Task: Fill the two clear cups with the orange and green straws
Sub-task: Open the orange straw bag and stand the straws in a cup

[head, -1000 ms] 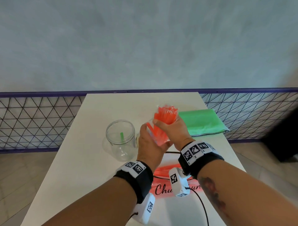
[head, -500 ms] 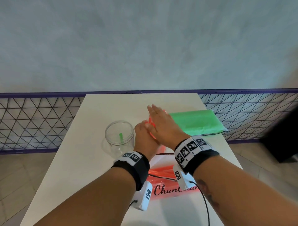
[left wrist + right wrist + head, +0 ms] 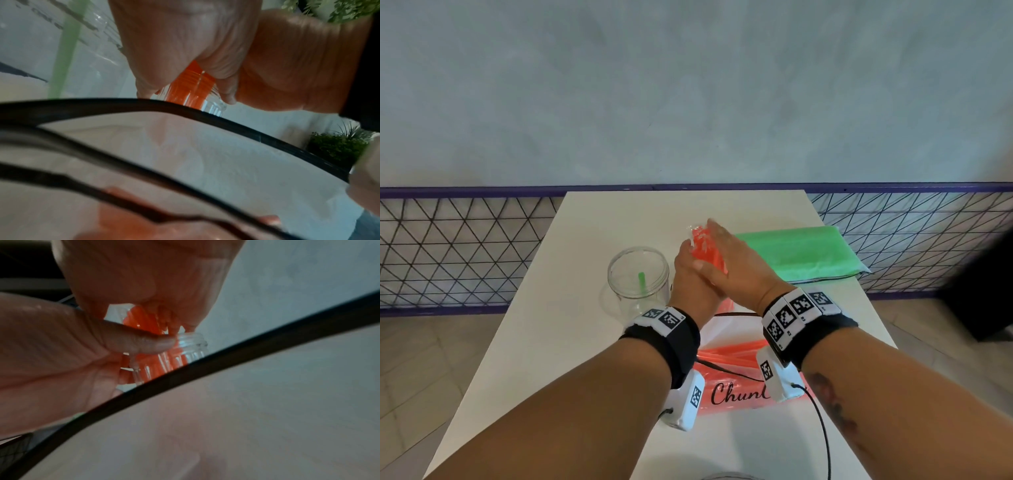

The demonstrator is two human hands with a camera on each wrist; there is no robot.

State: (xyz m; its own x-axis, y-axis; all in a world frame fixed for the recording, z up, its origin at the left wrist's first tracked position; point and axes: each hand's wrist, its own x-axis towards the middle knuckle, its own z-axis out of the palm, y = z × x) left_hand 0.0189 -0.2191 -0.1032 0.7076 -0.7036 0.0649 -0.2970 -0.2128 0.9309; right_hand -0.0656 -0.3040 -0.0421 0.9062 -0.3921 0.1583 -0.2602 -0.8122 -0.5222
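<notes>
My left hand grips a clear cup packed with orange straws at the middle of the white table. My right hand lies flat, fingers straight, on the straws' tops. The left wrist view shows my left fingers curled round the cup, with orange straws showing through its wall. In the right wrist view the orange straws rise out of the threaded rim under my palm. The second clear cup stands just left, upright, holding one green straw.
A flat pack of green straws lies at the right edge of the table. An opened orange straw bag with black lettering lies under my wrists, crossed by a black cable. A wire fence runs behind the table.
My right hand has let go of the straw bundle and flattened over its top. The cup has come down lower in my left hand.
</notes>
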